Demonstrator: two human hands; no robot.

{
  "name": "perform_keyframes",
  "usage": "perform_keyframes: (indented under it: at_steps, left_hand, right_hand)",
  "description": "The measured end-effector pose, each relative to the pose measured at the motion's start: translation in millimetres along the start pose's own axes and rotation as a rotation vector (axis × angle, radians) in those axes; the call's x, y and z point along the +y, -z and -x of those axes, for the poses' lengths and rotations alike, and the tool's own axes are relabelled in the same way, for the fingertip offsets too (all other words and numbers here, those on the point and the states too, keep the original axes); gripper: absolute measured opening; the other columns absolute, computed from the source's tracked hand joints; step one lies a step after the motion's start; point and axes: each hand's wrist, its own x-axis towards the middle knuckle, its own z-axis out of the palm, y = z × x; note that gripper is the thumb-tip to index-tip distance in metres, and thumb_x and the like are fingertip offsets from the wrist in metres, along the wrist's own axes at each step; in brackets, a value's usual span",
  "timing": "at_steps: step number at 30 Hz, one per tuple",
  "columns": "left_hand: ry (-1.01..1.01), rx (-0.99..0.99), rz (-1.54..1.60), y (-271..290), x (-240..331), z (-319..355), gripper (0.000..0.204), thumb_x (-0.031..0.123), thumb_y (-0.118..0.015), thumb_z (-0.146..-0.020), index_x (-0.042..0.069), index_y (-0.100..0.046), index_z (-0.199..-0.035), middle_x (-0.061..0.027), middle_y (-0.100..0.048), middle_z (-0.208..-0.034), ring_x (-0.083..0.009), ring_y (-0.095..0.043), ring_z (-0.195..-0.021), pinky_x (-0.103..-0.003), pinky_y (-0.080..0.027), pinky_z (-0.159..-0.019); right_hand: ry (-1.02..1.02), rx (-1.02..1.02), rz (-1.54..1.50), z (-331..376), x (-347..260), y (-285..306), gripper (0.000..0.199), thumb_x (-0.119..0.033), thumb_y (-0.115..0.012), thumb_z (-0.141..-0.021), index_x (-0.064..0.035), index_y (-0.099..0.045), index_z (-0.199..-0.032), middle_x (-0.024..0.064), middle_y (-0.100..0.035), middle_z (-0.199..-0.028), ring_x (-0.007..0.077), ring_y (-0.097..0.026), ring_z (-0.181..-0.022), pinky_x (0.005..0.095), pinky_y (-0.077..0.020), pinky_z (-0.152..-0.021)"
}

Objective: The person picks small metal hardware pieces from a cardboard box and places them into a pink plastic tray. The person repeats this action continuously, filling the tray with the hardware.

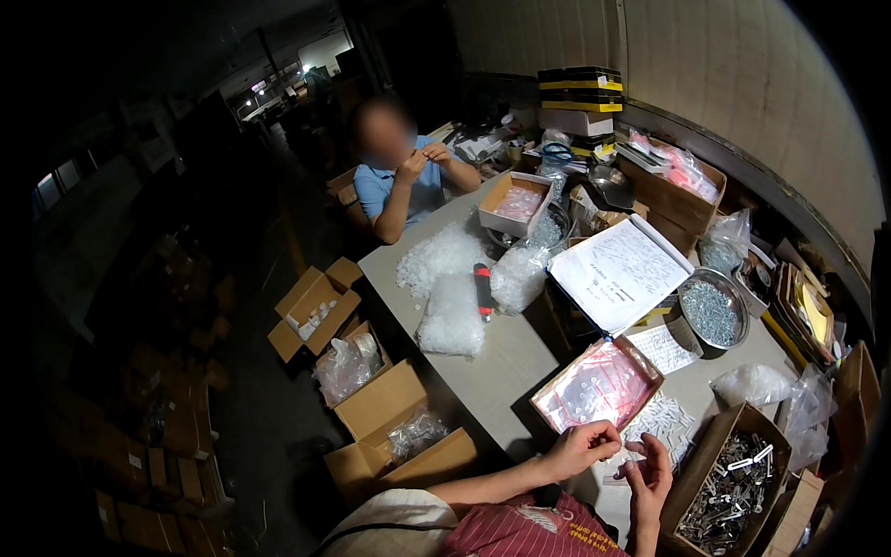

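Just above the table's near edge, my left hand (585, 448) is closed, thumb and fingertips pinched together; whatever they hold is too small to make out. Close beside it, my right hand (652, 475) is raised with curled fingers and thumb around something pale and small that I cannot identify. Beyond my hands lies an open cardboard box (543, 405) with small clear, red-edged plastic bags (599, 382) in it. A spread of small white strip-like pieces (664, 422) lies beside my fingers. To the right stands a carton of metal clip-like parts (733, 483).
A metal bowl of screws (713, 313) and a handwritten notepad (619, 271) sit farther back. Clear plastic pieces (441, 258) and a filled bag (452, 316) cover the far left. Across the table, a person in blue (399, 186) raises both hands. Open cartons (380, 413) stand left.
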Motion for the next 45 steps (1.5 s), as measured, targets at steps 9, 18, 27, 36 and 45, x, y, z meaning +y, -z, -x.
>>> perform_keyframes:
  at_steps: [9,18,27,36,45]
  left_hand:
    - [-0.052,0.005,-0.184,-1.0,6.6,2.1,0.018,0.010,-0.069,-0.097,0.001,-0.069,-0.113,-0.0024,-0.072,-0.097,-0.0070,-0.065,-0.085,-0.025,-0.053,-0.075]
    - [0.035,0.117,0.115,10.3,8.6,2.3,0.015,0.009,-0.062,-0.103,0.000,-0.063,-0.115,-0.0029,-0.070,-0.092,-0.0047,-0.061,-0.078,-0.021,-0.049,-0.067]
    - [-0.193,0.146,-0.396,7.7,-9.5,8.2,0.033,0.009,-0.072,-0.093,0.001,-0.059,-0.122,-0.0082,-0.069,-0.106,-0.0157,-0.068,-0.093,-0.030,-0.056,-0.082]
    - [0.057,0.046,-0.378,-2.3,18.9,8.1,0.016,0.014,-0.070,-0.095,0.002,-0.069,-0.105,-0.0095,-0.072,-0.092,-0.0215,-0.070,-0.087,-0.034,-0.054,-0.078]
    - [-0.363,-0.002,-0.579,-5.7,8.8,11.6,0.010,0.012,-0.071,-0.092,0.002,-0.070,-0.093,-0.0111,-0.069,-0.087,-0.0302,-0.068,-0.082,-0.038,-0.053,-0.073]
  right_hand:
    - [-0.191,-0.116,-0.003,-2.1,24.3,11.5,0.020,-0.003,-0.071,-0.093,0.0016,-0.061,-0.110,0.0050,-0.066,-0.085,0.0106,-0.063,-0.070,0.0238,-0.0526,-0.057]
    - [-0.168,-0.017,-0.142,-0.7,16.4,15.8,0.014,0.003,-0.074,-0.087,-0.0002,-0.061,-0.092,0.0063,-0.067,-0.086,0.0145,-0.065,-0.073,0.0307,-0.0567,-0.067]
    - [0.291,0.132,0.439,-3.0,12.4,23.1,0.023,0.008,-0.066,-0.085,0.0010,-0.074,-0.105,0.0048,-0.056,-0.088,0.0155,-0.057,-0.083,0.0268,-0.0469,-0.076]
    - [0.010,0.054,0.217,1.5,16.0,13.7,0.036,0.003,-0.070,-0.089,0.0029,-0.062,-0.125,0.0060,-0.067,-0.096,0.0125,-0.065,-0.087,0.0279,-0.0545,-0.080]
    - [-0.090,-0.078,0.090,1.8,13.7,17.5,0.043,0.007,-0.072,-0.088,0.0031,-0.056,-0.128,0.0058,-0.066,-0.087,0.0127,-0.065,-0.082,0.0282,-0.0556,-0.077]
